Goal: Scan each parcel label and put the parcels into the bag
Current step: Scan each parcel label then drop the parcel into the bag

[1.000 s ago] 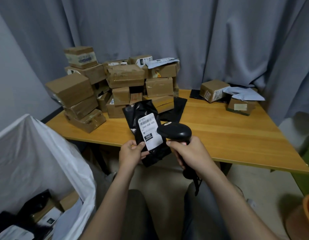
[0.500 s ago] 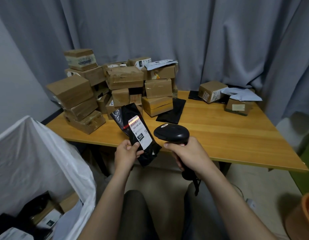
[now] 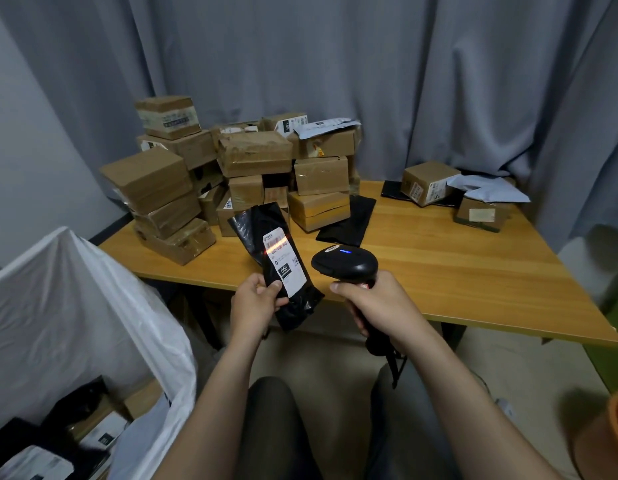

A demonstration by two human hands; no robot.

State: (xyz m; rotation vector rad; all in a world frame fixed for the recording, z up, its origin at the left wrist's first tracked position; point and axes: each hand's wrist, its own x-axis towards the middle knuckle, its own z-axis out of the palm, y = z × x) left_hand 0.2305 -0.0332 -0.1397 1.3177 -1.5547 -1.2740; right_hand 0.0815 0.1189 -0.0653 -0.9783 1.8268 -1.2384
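My left hand [image 3: 254, 299] grips a black plastic parcel [image 3: 297, 299] by its lower left edge, tilted with its top to the left. Its white label [image 3: 285, 263] faces up, and a red scan line crosses the barcode near the label's top. My right hand [image 3: 373, 299] holds a black barcode scanner [image 3: 344, 263] by the handle, its head just right of the label with a blue light lit on top. A large white bag [image 3: 75, 306] stands open at the lower left with several parcels inside.
A pile of brown cardboard boxes [image 3: 252, 157] covers the back left of the wooden table [image 3: 456, 271]. A black flat mailer [image 3: 347, 220] lies beside the pile. Two boxes and a grey mailer [image 3: 487, 190] sit at the back right. Grey curtains hang behind.
The black parcel has tilted to the left and moved away from the scanner head. A red scan line now lies on its label, and the scanner's blue light is on.
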